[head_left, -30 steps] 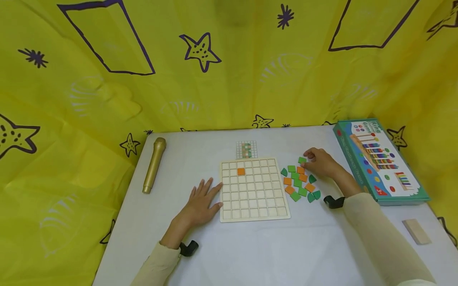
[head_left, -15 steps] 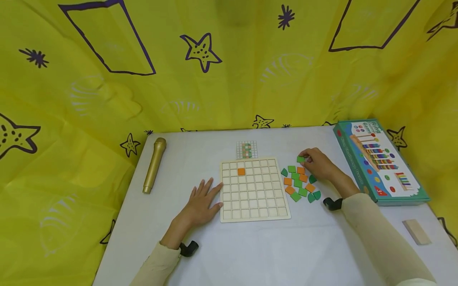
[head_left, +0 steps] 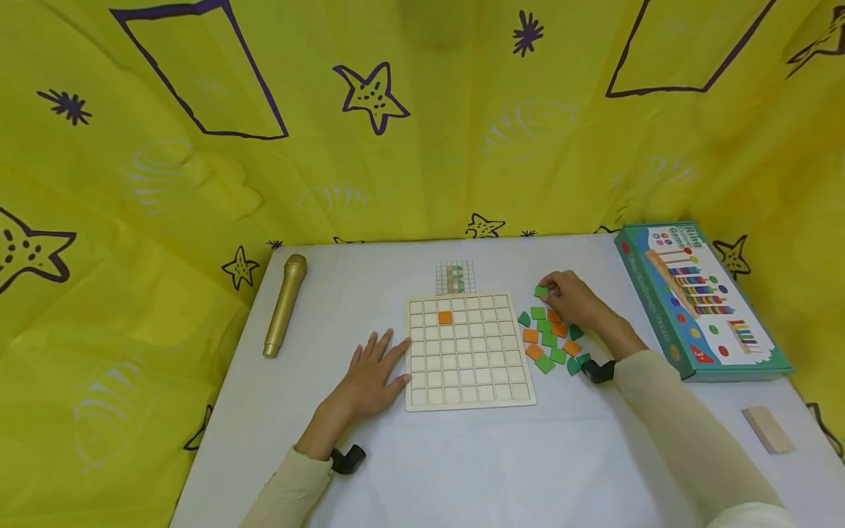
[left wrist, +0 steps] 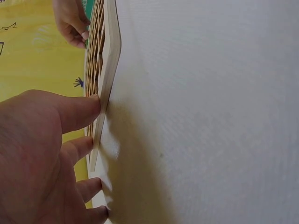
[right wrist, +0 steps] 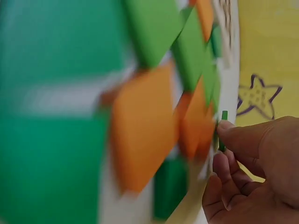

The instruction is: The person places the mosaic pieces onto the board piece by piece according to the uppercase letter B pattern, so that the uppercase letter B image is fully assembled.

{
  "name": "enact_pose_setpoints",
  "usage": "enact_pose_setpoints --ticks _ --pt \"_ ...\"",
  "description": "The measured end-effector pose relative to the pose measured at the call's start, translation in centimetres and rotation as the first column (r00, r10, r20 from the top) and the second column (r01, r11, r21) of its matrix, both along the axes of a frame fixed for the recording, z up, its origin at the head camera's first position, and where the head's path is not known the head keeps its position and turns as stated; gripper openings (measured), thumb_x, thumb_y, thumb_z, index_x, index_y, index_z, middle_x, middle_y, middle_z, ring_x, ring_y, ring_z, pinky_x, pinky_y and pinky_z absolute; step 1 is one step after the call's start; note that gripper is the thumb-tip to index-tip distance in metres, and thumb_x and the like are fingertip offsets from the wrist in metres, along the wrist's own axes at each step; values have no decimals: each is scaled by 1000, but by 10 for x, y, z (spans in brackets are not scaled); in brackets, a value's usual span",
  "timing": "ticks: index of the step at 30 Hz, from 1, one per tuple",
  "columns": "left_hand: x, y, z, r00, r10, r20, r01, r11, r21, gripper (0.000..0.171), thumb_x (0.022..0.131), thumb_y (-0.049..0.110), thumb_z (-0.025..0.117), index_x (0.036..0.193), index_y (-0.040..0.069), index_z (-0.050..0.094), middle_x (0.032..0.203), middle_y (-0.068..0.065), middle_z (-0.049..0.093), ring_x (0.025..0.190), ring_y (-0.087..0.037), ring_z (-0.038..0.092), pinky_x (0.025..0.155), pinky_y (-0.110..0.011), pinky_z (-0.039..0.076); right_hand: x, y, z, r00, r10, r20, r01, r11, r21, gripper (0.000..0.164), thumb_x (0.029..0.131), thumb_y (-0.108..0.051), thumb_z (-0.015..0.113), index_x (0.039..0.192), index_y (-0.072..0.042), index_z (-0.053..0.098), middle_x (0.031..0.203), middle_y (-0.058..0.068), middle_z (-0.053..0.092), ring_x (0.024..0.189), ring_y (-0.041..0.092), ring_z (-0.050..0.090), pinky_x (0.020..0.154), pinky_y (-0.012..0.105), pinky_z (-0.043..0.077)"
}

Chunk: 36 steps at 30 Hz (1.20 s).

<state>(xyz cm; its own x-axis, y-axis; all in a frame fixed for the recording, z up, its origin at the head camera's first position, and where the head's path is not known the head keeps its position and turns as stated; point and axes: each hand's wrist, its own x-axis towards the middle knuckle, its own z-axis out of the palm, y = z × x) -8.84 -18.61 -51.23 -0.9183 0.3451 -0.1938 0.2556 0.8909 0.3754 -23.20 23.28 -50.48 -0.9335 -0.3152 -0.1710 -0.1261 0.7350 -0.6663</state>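
The square pale wooden board (head_left: 466, 360) and its orange square tile (head_left: 445, 317) are looking matt; the rod-shaped, gold metallic-looking microphone (head_left: 284, 306) is gleaming.

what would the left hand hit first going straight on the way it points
Likely the pale, square wooden grid board: the left hand seems to touch its edge, though depth is unclear.

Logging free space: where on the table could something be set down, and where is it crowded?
The white table is bare between the gold microphone and grid board, beyond the left hand, and on the board's near side. It's crowded right of the board, where loose tiles lie by the right hand.
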Motion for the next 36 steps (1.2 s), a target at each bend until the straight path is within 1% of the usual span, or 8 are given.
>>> enact_pose_setpoints --ticks 6,10,15,18,21,24,28,36 --pt "0 0 0 1000 3 -3 -3 1000 -1 64 102 51 49 159 29 30 166 -10 13 151 -35 4 117 -58 6 1 -32 7 998 66 -3 -66 997 -30 30 103 -9 54 129 7 54 122 25 46 104 35 49 95 52 43" --pt "0 0 0 1000 3 -4 -3 1000 -6 64 102 50 49 159 29 31 166 -10 14 151 -35 4 117 -58 7 8 -60 11 993 122 0 -122 991 -56 27 103 -10 55 126 3 56 120 21 47 102 32 50 93 49 44" --pt "0 0 0 1000 1 -7 -1 1000 -2 64 102 50 49 159 29 31 166 -10 14 151 -35 4 117 -58 7 18 -90 10 973 226 -56 -230 969 -89 26 100 -8 60 124 3 57 117 18 50 100 28 51 90 45 45" --pt "0 -1 1 1000 0 -9 0 1000 2 64 102 50 49 159 29 31 166 -10 14 151 -35 4 117 -58 6 22 -104 8 964 260 -59 -264 961 -85 27 101 -9 61 126 1 57 118 16 50 102 27 53 91 43 47" --pt "1 -1 1 1000 -2 -8 2 1000 4 64 102 50 49 159 29 30 166 -9 14 151 -35 3 117 -58 6 23 -115 4 962 265 -64 -269 961 -69 27 101 -10 60 126 0 56 118 14 51 105 26 53 93 43 47" --pt "1 -1 1 1000 -2 -7 2 1000 7 64 102 50 49 159 29 30 166 -10 14 151 -35 3 117 -58 6 24 -123 1 963 258 -78 -263 963 -58 22 101 -10 59 122 -3 59 118 11 53 105 25 53 92 43 46" --pt "1 -1 1 1000 0 -7 0 1000 8 63 102 49 50 159 29 31 166 -10 14 151 -36 4 117 -59 6 26 -129 -2 956 272 -109 -278 960 -43 16 100 -8 59 116 -7 63 117 7 55 105 23 54 92 41 47" --pt "0 -1 1 1000 3 7 -3 1000 -3 64 102 50 49 159 30 30 166 -9 12 151 -35 2 117 -58 5 30 -134 -3 943 300 -142 -306 952 -16 18 100 -6 58 118 -8 61 117 5 57 110 22 53 96 41 45"
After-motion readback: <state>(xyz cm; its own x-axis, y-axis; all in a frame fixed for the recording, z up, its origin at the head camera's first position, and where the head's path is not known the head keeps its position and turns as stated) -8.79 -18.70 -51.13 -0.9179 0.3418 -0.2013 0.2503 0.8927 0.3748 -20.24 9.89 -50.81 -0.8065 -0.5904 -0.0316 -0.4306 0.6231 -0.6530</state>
